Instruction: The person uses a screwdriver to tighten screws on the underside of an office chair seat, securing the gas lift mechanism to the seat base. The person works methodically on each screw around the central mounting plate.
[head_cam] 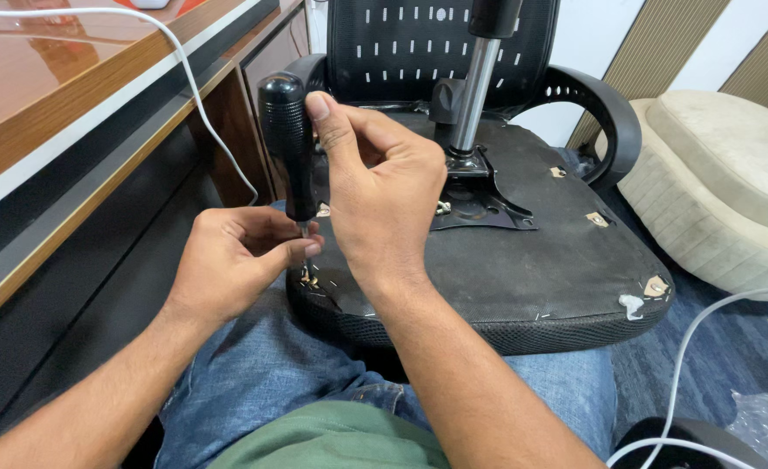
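Fingers of the right hand (pixel 375 191) are wrapped around the black ribbed plastic handle of a screwdriver (pixel 287 143), thumb pressed high on its side, so the tool stands almost upright. This grip is closed firmly on the handle, probably to keep the shaft straight over the screw. Just below, the left hand (pixel 232 265) pinches the thin metal shaft close to its tip between thumb and fingertips; this pinch seems to guide the tip so it does not slip off. The tip meets a small metal fitting at the front edge of the black fabric-covered underside of an office chair seat (pixel 523 269), which lies turned over across the person's lap in blue jeans (pixel 262 373).

Further out, a dark metal mounting plate (pixel 480 200) with a shiny steel column (pixel 473 87) stands on the middle of the seat underside. Small torn pale patches sit along its right edge. A brown wooden worktop (pixel 45 104) is at the left, with a white cable (pixel 201 95) hanging over it. A cream cushioned seat (pixel 723 191) is at the right. No package or sign is visible.
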